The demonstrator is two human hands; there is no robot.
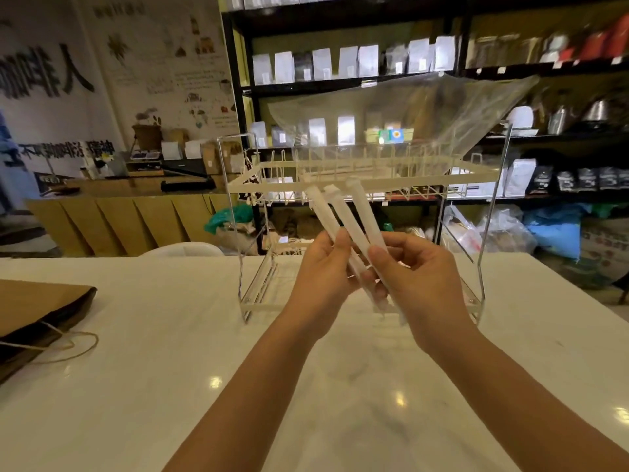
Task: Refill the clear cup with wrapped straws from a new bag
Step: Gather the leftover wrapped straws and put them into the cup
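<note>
Three white wrapped straws fan upward and away from me above the white table. My left hand pinches their lower part from the left. My right hand grips the same bundle from the right, thumb on top. The straws' lower ends poke out below my fingers. A large clear plastic bag rests open on the top tier of the wire rack behind the straws. No clear cup is in view.
A two-tier wire and cream rack stands on the white table just beyond my hands. A brown paper bag with a twine handle lies at the left edge. Shelves of packaged goods fill the background.
</note>
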